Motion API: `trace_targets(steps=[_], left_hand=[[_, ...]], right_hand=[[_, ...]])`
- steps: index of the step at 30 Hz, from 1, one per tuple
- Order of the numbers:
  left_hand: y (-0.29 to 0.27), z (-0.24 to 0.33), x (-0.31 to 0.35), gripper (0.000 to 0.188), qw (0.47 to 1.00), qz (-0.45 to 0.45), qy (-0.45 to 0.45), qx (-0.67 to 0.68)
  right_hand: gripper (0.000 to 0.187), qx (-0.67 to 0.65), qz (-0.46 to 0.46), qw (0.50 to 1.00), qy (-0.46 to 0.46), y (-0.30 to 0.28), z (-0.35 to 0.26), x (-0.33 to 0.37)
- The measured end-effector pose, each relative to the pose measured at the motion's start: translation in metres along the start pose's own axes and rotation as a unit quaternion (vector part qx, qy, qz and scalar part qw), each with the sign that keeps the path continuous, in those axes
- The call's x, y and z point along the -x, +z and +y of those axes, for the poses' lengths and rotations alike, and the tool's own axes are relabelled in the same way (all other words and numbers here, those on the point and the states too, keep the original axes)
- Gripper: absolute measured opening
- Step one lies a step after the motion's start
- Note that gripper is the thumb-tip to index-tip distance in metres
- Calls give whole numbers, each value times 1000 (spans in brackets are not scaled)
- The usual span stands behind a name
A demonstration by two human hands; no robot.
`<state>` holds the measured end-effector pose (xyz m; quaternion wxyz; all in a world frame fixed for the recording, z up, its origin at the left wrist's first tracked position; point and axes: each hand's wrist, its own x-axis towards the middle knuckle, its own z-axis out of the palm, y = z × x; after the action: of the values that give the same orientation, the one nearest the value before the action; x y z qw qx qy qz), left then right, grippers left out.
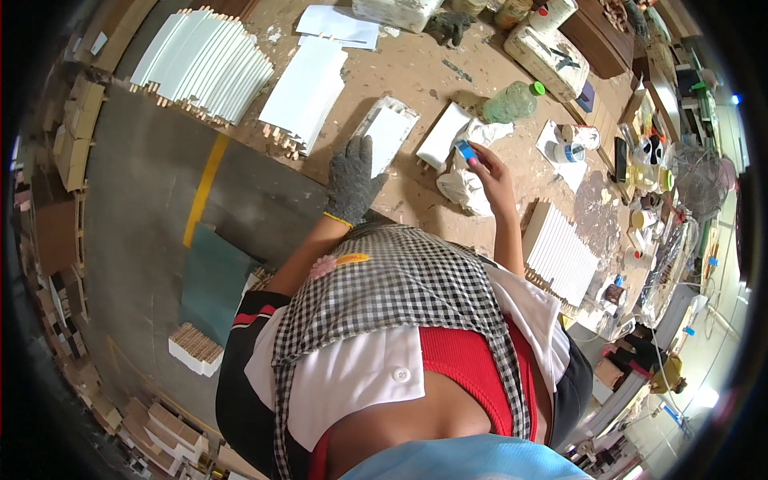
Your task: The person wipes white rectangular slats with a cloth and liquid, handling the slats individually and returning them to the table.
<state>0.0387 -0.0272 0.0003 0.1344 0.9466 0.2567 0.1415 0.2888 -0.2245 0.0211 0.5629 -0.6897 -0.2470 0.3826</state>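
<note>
My left hand, in a grey knitted glove, lies against the near left edge of a white rectangular panel, its fingers stretched out. Under that panel, another white piece shows along its far edge. My bare right hand is closed on a small blue object; its exact kind is too small to make out. Just beneath that hand lies a crumpled white cloth. A smaller white panel rests between the two hands, beside the cloth.
Stacks of white slats with wooden pegs stand at far left, left of centre and right. A green bottle and white canister stand beyond the cloth. A dark glove lies at the back. Yellow-striped floor is left.
</note>
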Motion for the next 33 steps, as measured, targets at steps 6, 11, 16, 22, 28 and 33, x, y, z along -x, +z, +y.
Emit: trace_targets(steps=[6,11,16,22,28,33], left_hand=[[-30,14,-6,75,954,47,-106,278],[-115,10,-27,64,968,215,-66,108],[-125,-72,-72,73,978,143,-121,-94],[-105,-103,-75,84,977,124,-93,-149],[-123,-108,-70,100,978,34,-188,-82],[-81,-4,-84,61,965,257,36,-45]], right_hand=[[40,-128,82,988,27,0,10,45],[42,-120,56,991,5,0,10,53],[40,-80,43,996,-1,-8,17,58],[41,11,52,998,-34,-66,20,73],[43,372,220,901,-35,-202,24,43],[38,577,306,755,55,-323,91,-8]])
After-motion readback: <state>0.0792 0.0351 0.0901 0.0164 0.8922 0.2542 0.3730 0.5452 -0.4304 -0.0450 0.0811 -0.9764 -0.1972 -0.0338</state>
